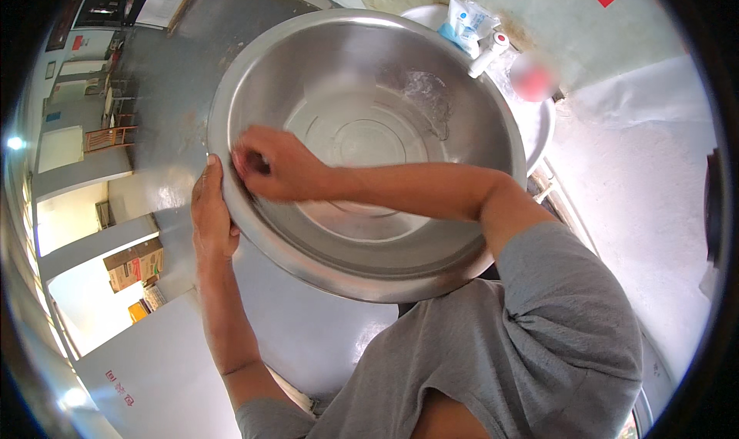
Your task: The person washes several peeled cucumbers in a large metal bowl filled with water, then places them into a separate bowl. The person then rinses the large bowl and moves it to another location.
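Observation:
A large stainless steel basin (369, 63) fills the middle of the view, tilted before me. At its left side my left hand (213, 208) grips the rim from outside, thumb up along the edge. My right arm crosses over the basin, and my right hand (277, 164) is curled against the inner left wall, blurred by motion. Whether the curled fingers hold anything is hidden. Clear water (427, 101) ripples or runs on the basin's inner wall at upper right. Just beyond the rim there stands a white tap (489, 55) with a red dot.
Behind the basin is a white sink (540, 124), with a blue and white plastic packet (466, 23) and a blurred red item (532, 82) on it. A pale wall (641, 167) bounds the right. Cardboard boxes (134, 264) and a wooden chair (109, 138) stand farther left.

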The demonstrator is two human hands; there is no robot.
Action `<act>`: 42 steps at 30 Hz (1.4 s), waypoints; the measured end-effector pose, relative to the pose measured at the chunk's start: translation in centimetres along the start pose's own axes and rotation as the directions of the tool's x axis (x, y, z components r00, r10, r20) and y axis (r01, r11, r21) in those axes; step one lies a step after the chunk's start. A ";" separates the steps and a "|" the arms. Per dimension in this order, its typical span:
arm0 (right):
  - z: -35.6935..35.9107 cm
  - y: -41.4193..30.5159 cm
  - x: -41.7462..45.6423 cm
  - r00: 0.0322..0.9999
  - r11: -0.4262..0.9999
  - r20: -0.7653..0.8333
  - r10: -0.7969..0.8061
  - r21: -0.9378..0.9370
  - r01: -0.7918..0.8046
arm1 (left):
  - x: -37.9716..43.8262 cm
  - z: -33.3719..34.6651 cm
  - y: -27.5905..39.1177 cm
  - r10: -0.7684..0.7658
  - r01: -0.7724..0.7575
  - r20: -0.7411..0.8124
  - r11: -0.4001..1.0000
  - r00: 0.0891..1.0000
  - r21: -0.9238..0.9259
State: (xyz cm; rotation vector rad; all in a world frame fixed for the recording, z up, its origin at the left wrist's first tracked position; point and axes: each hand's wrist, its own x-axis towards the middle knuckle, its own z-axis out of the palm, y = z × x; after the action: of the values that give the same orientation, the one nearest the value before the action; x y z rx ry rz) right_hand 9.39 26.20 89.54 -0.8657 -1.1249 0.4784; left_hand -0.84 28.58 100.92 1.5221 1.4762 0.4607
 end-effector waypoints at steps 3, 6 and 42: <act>-2.1 8.4 3.8 0.945 0.973 -0.245 0.215 -0.032 -0.229 | -0.8 -0.2 0.6 0.021 -0.025 0.042 0.994 0.999 0.105; -12.7 19.9 1.6 0.761 0.576 -0.608 0.225 -0.547 -0.607 | -0.9 0.5 1.5 0.032 -0.049 0.114 0.988 0.993 0.149; 1.1 4.0 -4.9 0.752 0.936 0.599 0.276 0.012 -0.353 | 1.9 -1.5 -0.9 0.073 -0.081 0.077 0.991 0.994 0.103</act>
State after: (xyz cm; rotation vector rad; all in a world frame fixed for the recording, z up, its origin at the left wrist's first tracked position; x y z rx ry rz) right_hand 6.86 25.37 83.70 -0.8189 -1.5006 1.1538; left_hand -2.13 30.74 100.27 1.6666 1.4080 0.3733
